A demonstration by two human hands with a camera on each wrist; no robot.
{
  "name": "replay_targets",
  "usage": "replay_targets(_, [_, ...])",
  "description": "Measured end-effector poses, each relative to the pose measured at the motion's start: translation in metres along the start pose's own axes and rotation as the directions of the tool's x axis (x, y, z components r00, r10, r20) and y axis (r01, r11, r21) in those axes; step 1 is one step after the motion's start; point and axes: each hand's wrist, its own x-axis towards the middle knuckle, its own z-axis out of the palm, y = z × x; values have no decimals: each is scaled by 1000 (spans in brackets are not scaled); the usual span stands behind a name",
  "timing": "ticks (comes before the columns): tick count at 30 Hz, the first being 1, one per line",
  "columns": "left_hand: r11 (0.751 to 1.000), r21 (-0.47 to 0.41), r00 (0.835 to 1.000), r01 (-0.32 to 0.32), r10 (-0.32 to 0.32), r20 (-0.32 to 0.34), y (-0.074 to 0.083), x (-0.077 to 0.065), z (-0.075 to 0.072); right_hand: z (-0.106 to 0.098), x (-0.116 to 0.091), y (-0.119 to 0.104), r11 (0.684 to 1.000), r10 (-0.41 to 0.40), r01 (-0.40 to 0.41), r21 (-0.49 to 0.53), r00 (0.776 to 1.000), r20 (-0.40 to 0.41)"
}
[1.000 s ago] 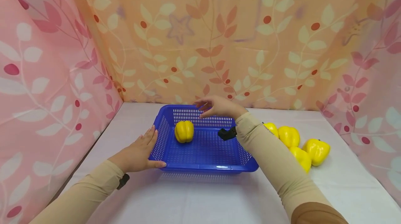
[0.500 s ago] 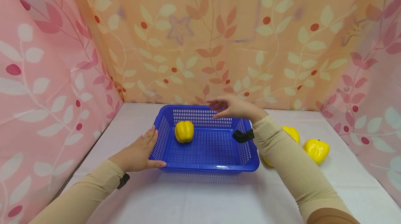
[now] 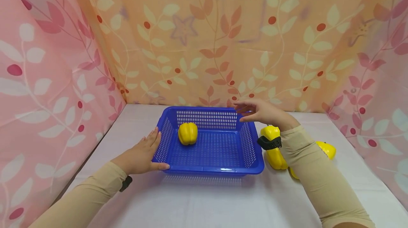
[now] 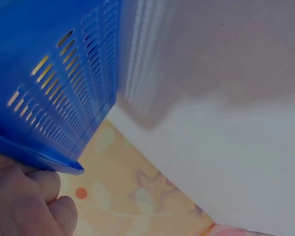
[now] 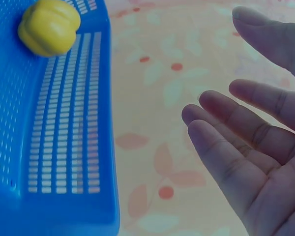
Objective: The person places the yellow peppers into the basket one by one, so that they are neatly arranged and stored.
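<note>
A blue plastic basket (image 3: 210, 170) with slotted walls stands mid-table. One yellow bell pepper (image 3: 188, 134) sits inside it toward the left; the right wrist view also shows this pepper (image 5: 49, 27). My left hand (image 3: 140, 153) rests along the basket's left rim, fingers straight and thumb at the front corner. In the left wrist view its fingers (image 4: 44, 187) lie at the rim. My right hand (image 3: 262, 111) hovers over the basket's back right corner, with nothing between its spread fingers (image 5: 231, 167). Below that wrist, right of the basket, lie more yellow bell peppers (image 3: 276, 158).
Several yellow peppers are grouped on the white tabletop (image 3: 204, 203) at the right, partly covered by the right forearm; one pepper (image 3: 328, 149) shows beyond the sleeve. Patterned cloth (image 3: 223, 43) encloses the back and both sides.
My right hand has moved rightward from above the basket's middle to its right back corner, staying empty. My left hand, the basket and the pepper in it have stayed put.
</note>
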Motion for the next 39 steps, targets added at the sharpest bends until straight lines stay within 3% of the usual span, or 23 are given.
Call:
replay_targets(11, [1000, 3, 1000, -4, 4, -2, -2, 2, 2, -12, -28, 17, 999, 52, -53, -4, 998, -46])
replay_targets(25, [1000, -5, 1000, -20, 20, -12, 1, -2, -3, -28, -56, 34, 998, 0, -6, -62, 995, -97])
replay_targets(39, [1000, 9, 1000, -11, 11, -8, 1, -1, -2, -46, -90, 52, 987, 94, -114, -113, 980, -173])
